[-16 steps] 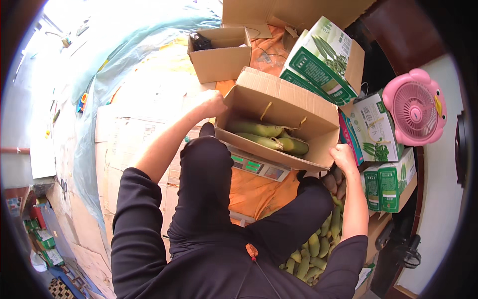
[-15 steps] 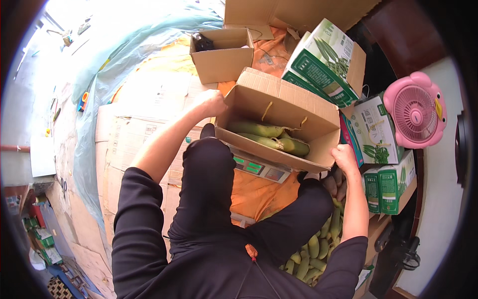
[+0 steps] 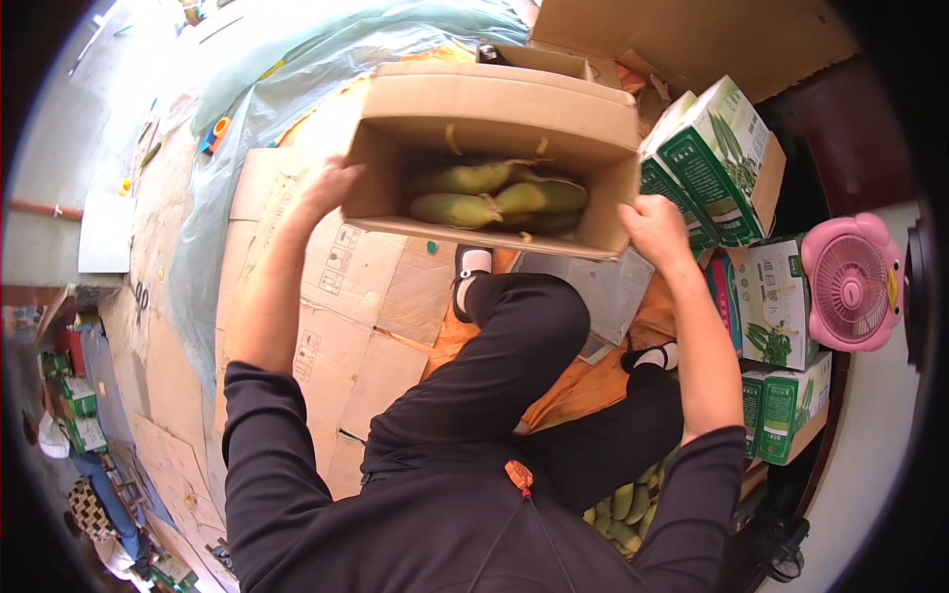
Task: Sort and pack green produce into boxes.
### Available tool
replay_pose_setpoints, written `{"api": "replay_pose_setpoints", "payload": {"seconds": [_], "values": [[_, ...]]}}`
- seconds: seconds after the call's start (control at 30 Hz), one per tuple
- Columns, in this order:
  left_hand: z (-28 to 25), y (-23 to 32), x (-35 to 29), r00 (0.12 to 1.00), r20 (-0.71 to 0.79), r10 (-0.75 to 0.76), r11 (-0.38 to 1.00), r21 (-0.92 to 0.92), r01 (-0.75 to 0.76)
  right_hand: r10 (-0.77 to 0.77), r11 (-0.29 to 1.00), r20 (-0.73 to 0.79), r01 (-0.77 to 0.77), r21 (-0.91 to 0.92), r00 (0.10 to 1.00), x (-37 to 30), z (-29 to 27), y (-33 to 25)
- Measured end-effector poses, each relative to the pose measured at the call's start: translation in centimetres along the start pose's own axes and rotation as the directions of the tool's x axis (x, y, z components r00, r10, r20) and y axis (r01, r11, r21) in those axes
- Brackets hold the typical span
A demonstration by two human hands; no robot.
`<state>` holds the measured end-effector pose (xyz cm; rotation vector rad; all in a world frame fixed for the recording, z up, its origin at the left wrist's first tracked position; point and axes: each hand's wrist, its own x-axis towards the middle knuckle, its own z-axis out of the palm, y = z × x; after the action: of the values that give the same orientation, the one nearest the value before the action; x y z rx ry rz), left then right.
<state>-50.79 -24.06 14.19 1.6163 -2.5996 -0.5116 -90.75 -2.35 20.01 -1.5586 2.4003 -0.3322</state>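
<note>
An open cardboard box (image 3: 504, 94) is held up in front of me above the floor, tilted so its inside faces me. My left hand (image 3: 331, 186) grips its left end and my right hand (image 3: 655, 232) grips its right end, both closed on the cardboard. Inside lie several long green vegetables (image 3: 544, 196) that look like ears of corn in their husks. Yellow cord loops (image 3: 542, 148) hang on the inner wall. Below the box, partly hidden by it, is a scale (image 3: 603, 292) with a pale metal top.
Green-and-white cartons (image 3: 707, 158) and a pink fan (image 3: 852, 285) stand on the right. More green vegetables (image 3: 628, 509) lie in a pile beside my right leg. Flattened cardboard (image 3: 346, 267) and orange sheeting (image 3: 563, 400) cover the floor. Behind the box stands another open carton (image 3: 593, 64).
The box has been lifted off the scale and carried to the left in both hands, baring the scale's top. My view has shifted too.
</note>
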Motion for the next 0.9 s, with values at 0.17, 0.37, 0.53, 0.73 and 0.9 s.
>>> {"api": "replay_pose_setpoints", "payload": {"seconds": [0.17,0.37,0.53,0.73,0.9], "values": [[-0.6,-12.9,-9.5,0.972,-0.201,-0.122,0.978,0.141,0.152,-0.148,0.980,0.151,0.165,-0.108,0.977,1.6,6.1,-10.7],[-0.8,-22.1,-24.5,0.893,-0.160,-0.422,0.906,-0.049,0.419,-0.219,0.971,0.429,0.240,0.005,0.876,-2.7,14.3,-22.8],[0.5,-25.9,-34.8,0.728,-0.078,-0.681,0.717,0.134,0.684,-0.254,0.940,0.693,0.341,0.013,0.675,-9.2,22.1,-28.1],[7.5,-29.3,-43.8,0.482,-0.073,-0.873,0.476,0.092,0.875,-0.393,0.867,0.732,0.490,0.093,0.557,-10.4,20.1,-28.7],[6.2,-29.3,-41.5,0.460,-0.208,-0.863,0.455,0.075,0.887,-0.569,0.819,0.422,0.439,0.370,0.706,-5.9,14.1,-24.0]]}}
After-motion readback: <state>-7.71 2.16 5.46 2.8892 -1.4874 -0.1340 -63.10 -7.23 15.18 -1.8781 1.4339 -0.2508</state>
